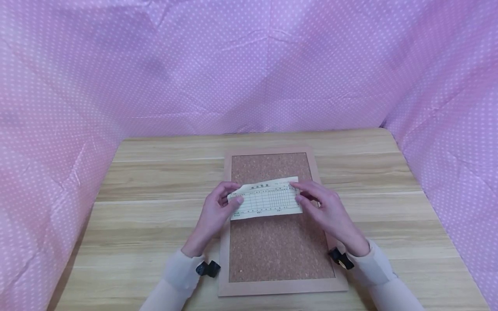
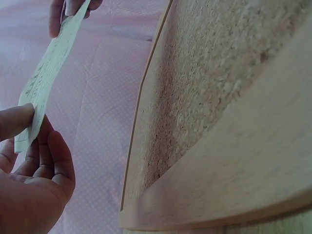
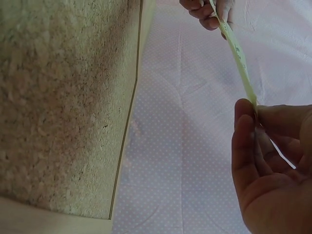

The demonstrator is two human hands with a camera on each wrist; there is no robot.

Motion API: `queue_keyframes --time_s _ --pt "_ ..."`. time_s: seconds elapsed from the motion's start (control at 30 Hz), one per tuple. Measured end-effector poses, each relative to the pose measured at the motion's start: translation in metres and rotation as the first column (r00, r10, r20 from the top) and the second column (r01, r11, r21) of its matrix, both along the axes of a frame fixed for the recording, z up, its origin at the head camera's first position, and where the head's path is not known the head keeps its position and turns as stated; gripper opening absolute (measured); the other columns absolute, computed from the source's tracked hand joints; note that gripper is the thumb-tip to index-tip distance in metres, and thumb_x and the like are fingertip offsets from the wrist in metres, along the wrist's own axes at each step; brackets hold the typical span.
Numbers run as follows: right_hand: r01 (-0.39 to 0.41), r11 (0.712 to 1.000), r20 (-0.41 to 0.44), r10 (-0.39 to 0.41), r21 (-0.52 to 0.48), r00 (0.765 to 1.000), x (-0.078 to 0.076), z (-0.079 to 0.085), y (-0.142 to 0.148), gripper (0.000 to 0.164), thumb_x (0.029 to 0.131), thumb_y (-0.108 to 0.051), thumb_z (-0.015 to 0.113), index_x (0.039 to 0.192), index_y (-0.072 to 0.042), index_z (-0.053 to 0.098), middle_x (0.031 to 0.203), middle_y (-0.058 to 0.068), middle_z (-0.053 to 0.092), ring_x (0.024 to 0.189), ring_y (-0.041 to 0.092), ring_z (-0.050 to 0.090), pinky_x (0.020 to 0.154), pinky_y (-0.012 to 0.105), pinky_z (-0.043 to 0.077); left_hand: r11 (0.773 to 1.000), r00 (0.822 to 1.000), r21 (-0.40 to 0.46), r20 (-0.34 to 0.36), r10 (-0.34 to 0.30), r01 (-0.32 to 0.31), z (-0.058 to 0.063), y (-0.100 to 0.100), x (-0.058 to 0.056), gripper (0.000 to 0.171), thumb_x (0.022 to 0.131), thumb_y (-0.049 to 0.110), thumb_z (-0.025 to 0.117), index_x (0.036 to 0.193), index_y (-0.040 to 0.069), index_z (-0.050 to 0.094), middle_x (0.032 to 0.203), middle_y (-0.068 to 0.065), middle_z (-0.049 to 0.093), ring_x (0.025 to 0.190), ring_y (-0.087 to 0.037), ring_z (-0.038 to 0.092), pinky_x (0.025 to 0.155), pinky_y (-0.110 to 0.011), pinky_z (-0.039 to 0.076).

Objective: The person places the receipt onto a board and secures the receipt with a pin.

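Observation:
A pale printed paper form (image 1: 264,198) with a ruled grid and lettering is held up above a framed cork board (image 1: 280,255). My left hand (image 1: 215,207) pinches its left end between thumb and fingers. At the right end, my right hand (image 1: 324,207) pinches the paper the same way. In the left wrist view the form (image 2: 51,68) looks thin and slightly bent, its near end between the left thumb (image 2: 17,119) and fingers. The right wrist view shows the paper (image 3: 239,61) nearly edge-on, apart from the board (image 3: 63,107).
The board lies on a wood-grain table (image 1: 155,207), its light wooden frame (image 1: 284,286) around the cork. Pink dotted cloth (image 1: 249,65) hangs behind the table and along both sides. Black wrist devices (image 1: 341,258) sit at both cuffs.

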State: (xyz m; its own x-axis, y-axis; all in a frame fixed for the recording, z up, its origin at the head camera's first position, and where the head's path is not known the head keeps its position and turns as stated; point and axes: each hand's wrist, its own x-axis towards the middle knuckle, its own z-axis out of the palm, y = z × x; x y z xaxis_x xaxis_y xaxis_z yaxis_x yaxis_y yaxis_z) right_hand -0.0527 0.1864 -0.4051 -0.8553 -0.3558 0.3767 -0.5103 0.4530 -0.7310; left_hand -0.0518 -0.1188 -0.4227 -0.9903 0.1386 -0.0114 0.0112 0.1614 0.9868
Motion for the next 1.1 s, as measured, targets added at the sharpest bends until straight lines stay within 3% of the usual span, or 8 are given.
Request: queue_keyframes --time_s 0.57,0.77,1.1 --pt "0.058 0.998 0.079 -0.058 -0.002 0.995 0.0032 -0.0013 0.0045 0.039 0.096 0.003 0.069 0.134 -0.007 0.069 0.127 0.009 0.070 0.098 0.018 0.069 0.083 0.023 0.057 0.998 1.000 0.055 -0.010 0.021 -0.020 -0.0033 0.0008 -0.0041 0.030 0.095 0.004 0.071 0.125 0.002 0.065 0.132 -0.011 0.061 0.109 -0.025 0.064 0.089 -0.027 0.053" --pt "0.066 0.998 0.088 -0.067 0.013 0.994 0.0040 -0.0009 0.0062 0.039 0.096 0.002 0.070 0.133 -0.007 0.070 0.125 0.007 0.070 0.096 0.013 0.068 0.081 0.022 0.056 0.999 0.997 -0.010 -0.054 0.052 -0.053 -0.0026 0.0005 -0.0044 0.020 0.096 0.004 0.071 0.116 0.005 0.072 0.120 -0.009 0.066 0.092 -0.021 0.057 0.077 -0.024 0.046" --pt "0.076 0.997 0.096 -0.076 0.008 0.992 0.0032 -0.0038 0.0086 0.037 0.097 0.002 0.068 0.133 -0.006 0.070 0.123 0.009 0.071 0.094 0.016 0.068 0.079 0.022 0.056 0.997 0.995 -0.036 -0.071 0.065 -0.068 -0.0041 0.0007 -0.0081 0.017 0.097 0.003 0.069 0.112 0.004 0.077 0.121 -0.009 0.067 0.111 -0.022 0.062 0.091 -0.025 0.050"
